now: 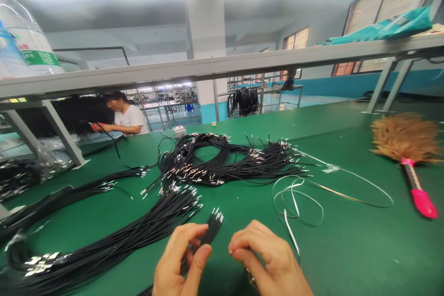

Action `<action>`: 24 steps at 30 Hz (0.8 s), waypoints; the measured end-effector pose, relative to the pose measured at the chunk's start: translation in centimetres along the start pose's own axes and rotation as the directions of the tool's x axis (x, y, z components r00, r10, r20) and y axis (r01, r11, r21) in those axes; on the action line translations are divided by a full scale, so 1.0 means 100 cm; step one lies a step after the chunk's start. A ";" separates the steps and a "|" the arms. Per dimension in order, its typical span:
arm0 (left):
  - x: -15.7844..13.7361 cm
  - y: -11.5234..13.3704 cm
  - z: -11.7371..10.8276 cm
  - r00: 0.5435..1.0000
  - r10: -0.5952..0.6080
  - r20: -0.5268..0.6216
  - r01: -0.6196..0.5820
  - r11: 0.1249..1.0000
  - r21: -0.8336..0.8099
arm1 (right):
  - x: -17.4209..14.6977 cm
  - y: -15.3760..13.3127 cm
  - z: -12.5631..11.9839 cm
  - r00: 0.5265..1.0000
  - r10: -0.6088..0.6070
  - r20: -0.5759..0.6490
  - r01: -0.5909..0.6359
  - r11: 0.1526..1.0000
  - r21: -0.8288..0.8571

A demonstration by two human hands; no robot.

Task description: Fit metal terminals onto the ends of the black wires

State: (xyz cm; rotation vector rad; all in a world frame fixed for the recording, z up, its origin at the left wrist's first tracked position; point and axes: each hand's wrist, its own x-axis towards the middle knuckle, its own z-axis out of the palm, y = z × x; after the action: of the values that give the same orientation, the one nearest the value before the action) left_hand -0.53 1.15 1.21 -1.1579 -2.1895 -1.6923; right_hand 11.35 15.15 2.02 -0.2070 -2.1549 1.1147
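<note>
The left hand (180,263) is closed around a small bundle of black wires (208,231), thumb and fingers pinching it just below the metal-tipped ends, which fan out past the fingertips toward the middle of the green surface (347,249). The right hand (267,259) sits just beside it, fingers curled inward into a loose fist; it seems to pinch something small between thumb and forefinger, though the fingers hide what, so I cannot tell whether it grips anything. The two hands are near each other but not touching, both at the near edge of the surface. To the left of the held bundle lies a long sheaf of black wires (138,231) running diagonally toward the lower left corner. Farther back, a large coiled heap of black wires (222,159) with silvery terminals rests near the centre of the surface, and another sheaf (79,189) stretches out to its left. Loose white ties (298,199) curl on the surface to the right of the hands. A straw brush with a pink handle (409,157) lies well apart at the right. A plastic water bottle (24,41) stands on the grey shelf (222,67) above, and a person in a white shirt (126,118) works at a far bench.
</note>
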 end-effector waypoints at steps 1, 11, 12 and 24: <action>0.002 -0.005 -0.002 0.999 -0.014 0.044 0.011 0.998 0.056 | 0.001 0.001 -0.002 0.996 0.067 -0.053 -0.065 0.997 0.037; -0.003 -0.039 0.018 0.956 -0.078 0.284 -0.096 0.830 0.550 | 0.020 0.015 -0.017 0.864 0.502 0.035 -0.416 0.672 0.613; -0.003 -0.038 0.020 0.955 -0.084 0.284 -0.104 0.804 0.585 | 0.020 0.017 -0.016 0.864 0.503 0.034 -0.413 0.668 0.619; -0.005 -0.027 0.016 0.975 -0.045 0.216 -0.107 0.758 0.643 | 0.016 0.033 0.004 0.863 0.505 -0.016 -0.409 0.718 0.563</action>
State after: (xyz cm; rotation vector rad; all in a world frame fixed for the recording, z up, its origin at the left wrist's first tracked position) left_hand -1.40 2.16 -1.69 -1.1853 -2.5419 -0.6625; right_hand 9.37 17.60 0.14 -0.5762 -1.5774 1.8788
